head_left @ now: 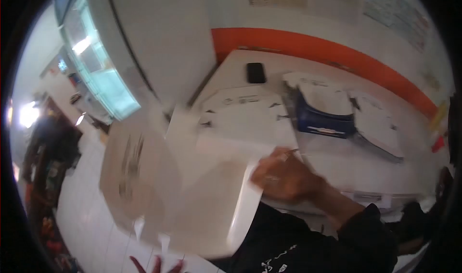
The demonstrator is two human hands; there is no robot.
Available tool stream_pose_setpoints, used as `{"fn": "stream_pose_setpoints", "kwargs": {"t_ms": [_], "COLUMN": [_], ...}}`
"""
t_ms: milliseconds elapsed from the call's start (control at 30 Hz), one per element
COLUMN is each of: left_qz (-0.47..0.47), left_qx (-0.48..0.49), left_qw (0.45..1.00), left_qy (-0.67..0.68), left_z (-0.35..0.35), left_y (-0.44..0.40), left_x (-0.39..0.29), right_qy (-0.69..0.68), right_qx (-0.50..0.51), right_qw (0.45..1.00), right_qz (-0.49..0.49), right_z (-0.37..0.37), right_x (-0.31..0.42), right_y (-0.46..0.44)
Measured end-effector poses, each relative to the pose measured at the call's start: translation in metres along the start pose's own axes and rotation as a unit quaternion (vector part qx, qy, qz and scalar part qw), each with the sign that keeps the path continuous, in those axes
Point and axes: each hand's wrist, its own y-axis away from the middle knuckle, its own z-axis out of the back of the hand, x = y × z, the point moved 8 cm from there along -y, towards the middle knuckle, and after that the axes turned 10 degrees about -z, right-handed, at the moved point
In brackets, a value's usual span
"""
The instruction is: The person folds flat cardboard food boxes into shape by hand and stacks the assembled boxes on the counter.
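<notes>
A large white cardboard carton blank (207,215), partly folded and tilted, spans the near left side over the table's edge. Its left panel (127,177) has dark print, and small tabs show at its lower edge. My right hand (284,177) is closed at the blank's right edge, its fingers curled and blurred. Low in the picture, the spread fingers of my left hand (156,264) show just below the blank, apart from it; the rest of that hand is out of view. Another printed white carton blank (245,116) lies flat on the table beyond.
The white table (332,162) holds a black phone (256,73) and, to the right, more white printed pieces (327,95) with a dark blue panel (325,124). An orange band (308,44) runs along the wall. A lit glass-fronted cabinet (103,76) stands left, above a tiled floor (82,201).
</notes>
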Motion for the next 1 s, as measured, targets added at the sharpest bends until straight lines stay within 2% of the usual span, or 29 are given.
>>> {"fn": "stream_pose_setpoints", "kwargs": {"t_ms": [33, 67, 100, 133, 233, 267, 433, 500, 600, 633, 733, 833, 900, 933, 1000], "left_qz": [-0.023, -0.038, -0.038, -0.022, 0.000, 0.047, 0.063, 0.067, 0.080, 0.085, 0.102, 0.160, 0.248, 0.292, 0.250], "left_qx": [-0.051, -0.102, -0.101, -0.091, -0.057, -0.057, 0.014, 0.014, 0.023, 0.026, 0.034, 0.029, 0.078, 0.101, 0.110], "left_qw": [0.998, 0.991, 0.988, 0.986, 0.976, 0.963, 0.948, 0.942, 0.935, 0.932, 0.918, 0.863, 0.806, 0.772, 0.803], "left_qy": [0.041, 0.079, 0.109, 0.136, 0.208, 0.260, 0.312, 0.328, 0.346, 0.351, 0.382, 0.478, 0.532, 0.555, 0.529], "left_z": [-0.002, -0.001, -0.004, -0.009, -0.016, -0.029, -0.042, -0.049, -0.058, -0.061, -0.088, -0.105, -0.122, -0.130, -0.135], "left_y": [0.004, 0.010, 0.011, 0.008, -0.003, 0.000, -0.017, -0.019, -0.023, -0.025, -0.027, -0.038, -0.045, -0.048, -0.063], "left_x": [0.002, 0.006, 0.008, 0.010, 0.019, 0.027, 0.022, 0.024, 0.025, 0.026, 0.030, 0.030, 0.032, 0.032, 0.030], "right_qy": [0.014, 0.082, 0.234, 0.306, 0.308, 0.301, 0.209, 0.153, 0.169, 0.153, 0.188, 0.243, 0.074, -0.013, 0.015], "right_qx": [-0.045, -0.113, -0.089, -0.099, -0.048, -0.033, 0.118, 0.176, 0.106, 0.080, 0.215, 0.298, 0.211, 0.162, 0.141], "right_qw": [0.996, 0.985, 0.967, 0.943, 0.918, 0.906, 0.894, 0.862, 0.922, 0.911, 0.831, 0.791, 0.900, 0.935, 0.922], "right_qz": [-0.080, -0.099, -0.057, -0.090, -0.246, -0.295, -0.378, -0.451, -0.331, -0.374, -0.477, -0.475, -0.375, -0.316, -0.359], "right_z": [0.022, 0.049, 0.067, 0.086, 0.118, 0.124, 0.125, 0.125, 0.107, 0.107, 0.104, 0.092, 0.066, 0.060, 0.053], "right_x": [-0.034, -0.065, -0.086, -0.112, -0.194, -0.217, -0.269, -0.266, -0.264, -0.263, -0.276, -0.262, -0.251, -0.242, -0.238], "right_y": [0.012, 0.021, 0.024, 0.027, 0.051, 0.062, 0.099, 0.099, 0.121, 0.129, 0.129, 0.091, 0.056, 0.045, 0.038]}}
